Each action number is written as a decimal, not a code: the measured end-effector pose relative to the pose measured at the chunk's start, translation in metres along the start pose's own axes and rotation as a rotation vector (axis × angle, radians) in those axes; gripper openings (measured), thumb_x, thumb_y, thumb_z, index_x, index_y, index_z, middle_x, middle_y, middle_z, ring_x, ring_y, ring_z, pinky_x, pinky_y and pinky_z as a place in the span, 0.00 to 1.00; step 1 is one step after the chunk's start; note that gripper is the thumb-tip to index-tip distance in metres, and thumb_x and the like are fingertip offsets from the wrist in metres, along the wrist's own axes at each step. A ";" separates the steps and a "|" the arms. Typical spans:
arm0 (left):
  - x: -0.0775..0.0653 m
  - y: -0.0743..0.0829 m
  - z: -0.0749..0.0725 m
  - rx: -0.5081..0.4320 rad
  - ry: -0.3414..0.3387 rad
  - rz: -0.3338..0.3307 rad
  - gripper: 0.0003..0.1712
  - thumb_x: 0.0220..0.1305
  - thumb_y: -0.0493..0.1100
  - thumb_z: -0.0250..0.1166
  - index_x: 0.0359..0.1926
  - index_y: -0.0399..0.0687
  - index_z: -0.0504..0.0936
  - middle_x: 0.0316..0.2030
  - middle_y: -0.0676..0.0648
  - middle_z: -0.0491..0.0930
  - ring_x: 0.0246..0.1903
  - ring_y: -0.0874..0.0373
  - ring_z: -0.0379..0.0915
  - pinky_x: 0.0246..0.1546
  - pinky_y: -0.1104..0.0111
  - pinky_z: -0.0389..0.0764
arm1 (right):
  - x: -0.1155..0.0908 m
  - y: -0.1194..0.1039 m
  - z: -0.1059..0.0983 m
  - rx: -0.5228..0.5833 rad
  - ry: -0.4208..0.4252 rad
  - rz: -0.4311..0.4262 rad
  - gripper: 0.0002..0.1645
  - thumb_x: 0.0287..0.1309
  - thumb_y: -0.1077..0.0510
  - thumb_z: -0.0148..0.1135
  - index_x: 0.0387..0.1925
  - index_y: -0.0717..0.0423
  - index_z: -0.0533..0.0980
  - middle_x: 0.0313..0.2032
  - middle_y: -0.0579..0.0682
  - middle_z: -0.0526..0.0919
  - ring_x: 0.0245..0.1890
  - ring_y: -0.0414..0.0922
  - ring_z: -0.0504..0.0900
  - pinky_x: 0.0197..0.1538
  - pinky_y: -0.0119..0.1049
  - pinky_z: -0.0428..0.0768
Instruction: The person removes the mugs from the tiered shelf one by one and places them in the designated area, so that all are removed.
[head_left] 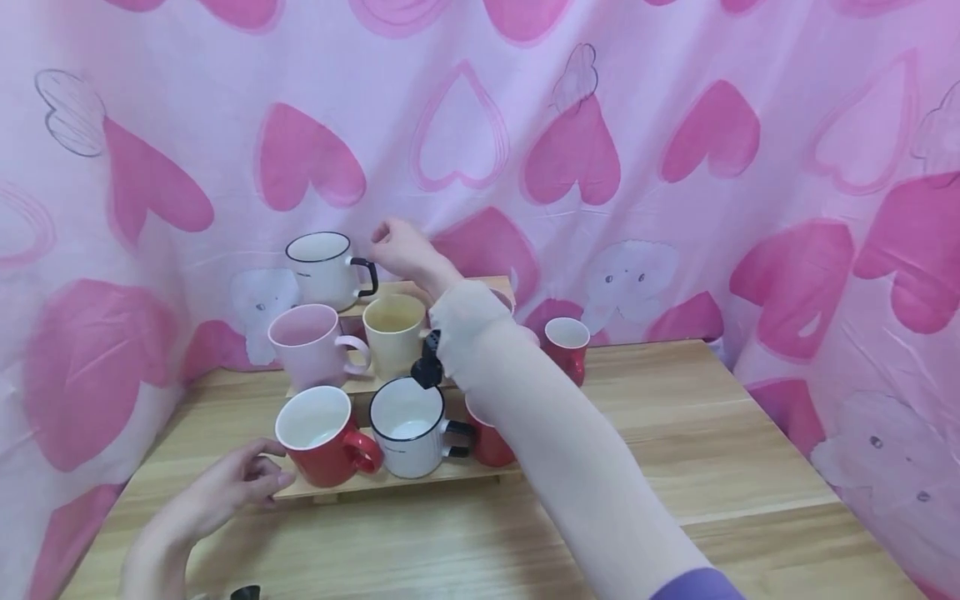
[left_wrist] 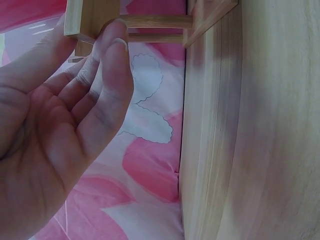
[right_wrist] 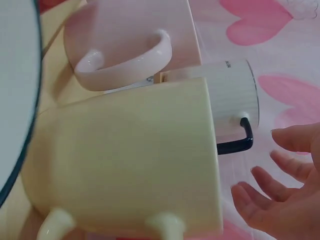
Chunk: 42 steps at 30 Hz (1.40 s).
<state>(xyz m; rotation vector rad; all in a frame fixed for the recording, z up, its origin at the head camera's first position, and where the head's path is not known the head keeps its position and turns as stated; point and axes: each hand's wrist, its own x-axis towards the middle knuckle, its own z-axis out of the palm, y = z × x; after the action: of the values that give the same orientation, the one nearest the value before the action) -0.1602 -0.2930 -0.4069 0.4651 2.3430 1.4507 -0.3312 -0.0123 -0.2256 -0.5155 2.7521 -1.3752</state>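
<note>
My left hand (head_left: 243, 482) pinches the left end of the lowest shelf of a tiered wooden rack (left_wrist: 102, 17), thumb and fingers at the board's corner. A red mug (head_left: 322, 454) stands just beside it. My right hand (head_left: 408, 250), fingers loosely bent around nothing, hovers by the black handle of the black-rimmed white mug (head_left: 318, 283) on the top shelf. In the right wrist view a gap shows between fingertips and handle. A pink mug (head_left: 303, 354) and a yellow mug (head_left: 393, 342) occupy the middle shelf.
On the lowest shelf, another black-rimmed white mug (head_left: 408, 442) stands beside a second red mug (head_left: 491, 446), partly behind my right sleeve (head_left: 555, 442). A small red mug (head_left: 562, 354) is right of the rack. Behind the wooden table (head_left: 720, 442) hangs a heart-patterned pink curtain (head_left: 465, 100).
</note>
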 end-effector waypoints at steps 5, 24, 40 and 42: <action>-0.002 0.000 0.001 0.005 -0.003 0.005 0.26 0.69 0.38 0.61 0.58 0.24 0.62 0.32 0.42 0.76 0.33 0.55 0.77 0.38 0.61 0.83 | 0.008 0.002 0.009 0.036 0.005 0.046 0.14 0.64 0.60 0.60 0.49 0.61 0.75 0.47 0.52 0.78 0.48 0.45 0.74 0.46 0.36 0.76; -0.005 0.003 0.010 -0.037 0.015 -0.034 0.28 0.68 0.39 0.62 0.58 0.24 0.62 0.33 0.40 0.76 0.34 0.48 0.78 0.39 0.58 0.83 | 0.009 -0.001 0.039 0.214 -0.117 0.048 0.17 0.72 0.59 0.51 0.29 0.67 0.72 0.24 0.55 0.72 0.26 0.45 0.72 0.38 0.40 0.79; -0.002 0.009 0.010 -0.013 0.043 -0.047 0.29 0.66 0.40 0.64 0.57 0.25 0.63 0.34 0.40 0.77 0.34 0.45 0.79 0.39 0.59 0.83 | -0.002 -0.031 0.010 0.217 0.050 0.018 0.15 0.72 0.57 0.51 0.33 0.63 0.77 0.30 0.51 0.76 0.34 0.43 0.75 0.34 0.29 0.75; -0.002 0.009 0.011 -0.009 0.048 -0.056 0.28 0.66 0.40 0.65 0.57 0.26 0.63 0.34 0.40 0.77 0.34 0.44 0.79 0.38 0.60 0.82 | -0.008 -0.034 -0.001 0.240 0.041 0.030 0.16 0.73 0.56 0.51 0.35 0.64 0.77 0.30 0.54 0.76 0.33 0.45 0.76 0.34 0.30 0.75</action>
<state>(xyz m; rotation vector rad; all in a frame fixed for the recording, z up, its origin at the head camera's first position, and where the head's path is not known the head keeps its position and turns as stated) -0.1526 -0.2812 -0.4028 0.3630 2.3663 1.4611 -0.3139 -0.0280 -0.1999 -0.4362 2.5624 -1.6950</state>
